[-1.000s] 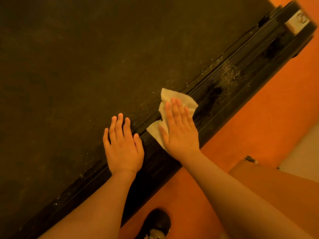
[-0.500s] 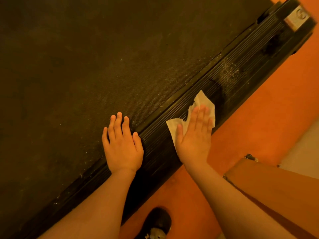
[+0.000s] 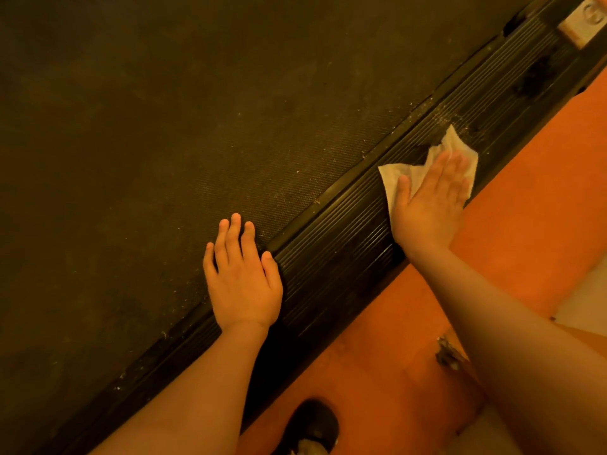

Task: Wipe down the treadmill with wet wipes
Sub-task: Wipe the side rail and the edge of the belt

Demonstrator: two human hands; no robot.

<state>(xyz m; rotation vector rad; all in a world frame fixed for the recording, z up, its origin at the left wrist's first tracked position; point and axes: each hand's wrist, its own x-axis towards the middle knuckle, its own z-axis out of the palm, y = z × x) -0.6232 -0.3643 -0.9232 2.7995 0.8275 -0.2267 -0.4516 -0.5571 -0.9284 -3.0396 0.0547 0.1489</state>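
Note:
The treadmill's dark belt [image 3: 197, 126] fills the upper left, and its black ribbed side rail [image 3: 335, 244] runs diagonally from lower left to upper right. A white wet wipe [image 3: 394, 177] lies crumpled on the rail. My right hand [image 3: 430, 198] presses flat on it with straight fingers, blurred at the tips. My left hand [image 3: 241, 277] rests flat, fingers on the belt's edge and palm over the rail. Pale dust specks [image 3: 443, 123] sit on the rail just beyond the wipe.
An orange floor [image 3: 377, 349] runs along the rail's right side. A dark shoe [image 3: 312, 428] is at the bottom edge. A pale label [image 3: 581, 24] sits on the rail's far end at top right. A small grey scrap [image 3: 448, 354] lies on the floor.
My right hand has slid the wipe up along the rail toward the upper right, nearing the dusty patch. My left hand has stayed in place.

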